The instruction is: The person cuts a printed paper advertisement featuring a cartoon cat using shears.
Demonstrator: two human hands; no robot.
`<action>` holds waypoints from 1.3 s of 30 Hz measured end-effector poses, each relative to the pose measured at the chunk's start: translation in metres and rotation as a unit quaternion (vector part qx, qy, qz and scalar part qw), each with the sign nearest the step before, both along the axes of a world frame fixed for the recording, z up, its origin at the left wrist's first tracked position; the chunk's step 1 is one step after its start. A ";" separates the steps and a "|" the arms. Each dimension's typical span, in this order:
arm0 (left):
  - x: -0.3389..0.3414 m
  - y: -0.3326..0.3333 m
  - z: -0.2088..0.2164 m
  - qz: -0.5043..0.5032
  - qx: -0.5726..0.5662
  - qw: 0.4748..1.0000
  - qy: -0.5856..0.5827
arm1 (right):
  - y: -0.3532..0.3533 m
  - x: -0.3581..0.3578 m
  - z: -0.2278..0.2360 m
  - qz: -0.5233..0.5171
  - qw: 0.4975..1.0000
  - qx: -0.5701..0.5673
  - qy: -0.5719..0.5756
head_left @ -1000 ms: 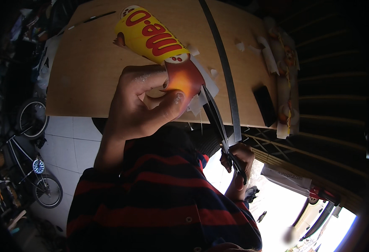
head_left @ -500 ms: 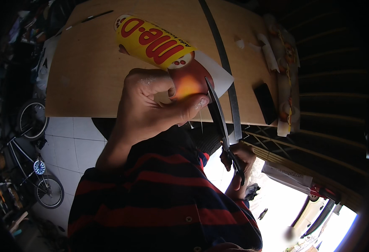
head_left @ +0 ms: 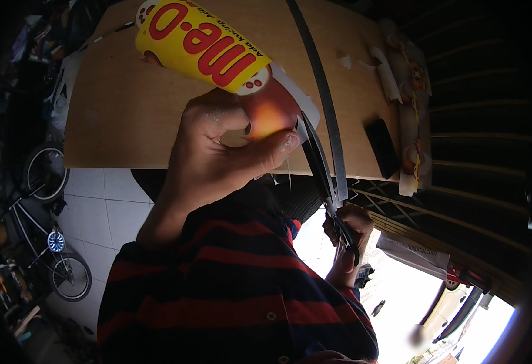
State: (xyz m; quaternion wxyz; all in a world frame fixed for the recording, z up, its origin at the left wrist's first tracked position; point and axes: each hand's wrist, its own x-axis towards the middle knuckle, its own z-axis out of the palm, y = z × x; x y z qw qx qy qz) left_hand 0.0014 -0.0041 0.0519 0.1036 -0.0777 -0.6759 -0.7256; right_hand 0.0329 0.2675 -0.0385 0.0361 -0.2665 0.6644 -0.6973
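A printed sheet [head_left: 208, 51], yellow with big red letters and an orange-brown end, curls above the table. My left hand [head_left: 217, 155] pinches its near edge between thumb and fingers. My right hand [head_left: 352, 230] grips the black handles of a pair of scissors [head_left: 318, 161], lower right of the sheet. The scissors' tips lie at the sheet's right edge, close beside my left thumb. A white underside shows along that edge. How far the blades are parted is hard to see.
Across the wooden table [head_left: 120, 109] runs a long dark metal strip [head_left: 320, 73]. Right of it lie a black phone [head_left: 381, 147], paper scraps [head_left: 354, 62] and curled printed strips [head_left: 414, 121]. A bicycle [head_left: 50, 227] stands on the tiled floor at left.
The sheet's yellow part has swung up and to the left, and its white corner looks less pointed. The scissors' handles have shifted slightly right with my right hand. My left hand has barely moved.
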 end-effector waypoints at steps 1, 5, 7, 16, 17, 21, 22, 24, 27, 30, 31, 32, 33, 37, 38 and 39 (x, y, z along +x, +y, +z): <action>0.000 0.001 0.000 -0.007 0.008 1.000 -0.009 | 0.000 -0.001 0.000 0.002 1.000 0.006 0.005; 0.000 0.001 0.002 -0.023 0.025 0.999 -0.022 | 0.004 -0.005 0.001 0.021 0.998 0.046 0.023; -0.002 0.002 0.000 -0.006 0.007 1.000 -0.011 | 0.003 -0.007 0.004 0.030 0.998 0.042 0.030; -0.004 0.001 -0.004 -0.012 -0.015 0.998 0.061 | 0.006 -0.011 0.007 0.070 0.997 0.010 -0.010; -0.005 0.001 -0.005 -0.014 -0.023 0.997 0.073 | 0.006 -0.010 0.007 0.063 0.998 0.002 -0.014; -0.004 0.000 -0.006 -0.003 -0.068 0.993 0.098 | 0.001 -0.007 0.010 0.039 0.999 -0.008 -0.007; -0.003 0.001 -0.006 0.004 -0.058 0.994 0.092 | 0.000 -0.007 0.010 0.033 0.999 -0.008 0.002; -0.002 0.005 -0.006 0.015 -0.036 0.996 0.081 | -0.001 -0.005 0.010 0.017 1.000 0.009 -0.001; -0.001 0.007 -0.004 0.029 -0.049 0.996 0.062 | 0.000 -0.004 0.009 -0.006 0.999 0.043 0.011; 0.001 0.007 -0.003 0.034 -0.052 0.997 0.045 | 0.010 -0.004 0.009 0.015 0.996 0.089 -0.022; 0.001 0.007 -0.003 0.035 -0.052 0.997 0.041 | 0.012 -0.003 0.009 0.017 0.995 0.094 -0.036; 0.001 0.006 -0.003 0.037 -0.052 0.997 0.042 | 0.014 -0.003 0.010 0.021 0.994 0.099 -0.050; 0.001 0.007 -0.002 0.036 -0.047 0.997 0.039 | 0.013 -0.001 0.010 0.012 0.994 0.092 -0.057; 0.002 0.009 0.001 0.035 -0.033 0.998 0.032 | 0.007 0.003 0.009 -0.004 0.995 0.050 -0.087; 0.001 0.008 -0.001 0.032 -0.043 0.998 0.041 | 0.005 0.003 0.007 0.004 0.997 0.027 -0.065; 0.002 0.007 -0.001 0.030 -0.054 0.997 0.051 | 0.001 0.002 0.003 0.015 0.999 0.005 -0.044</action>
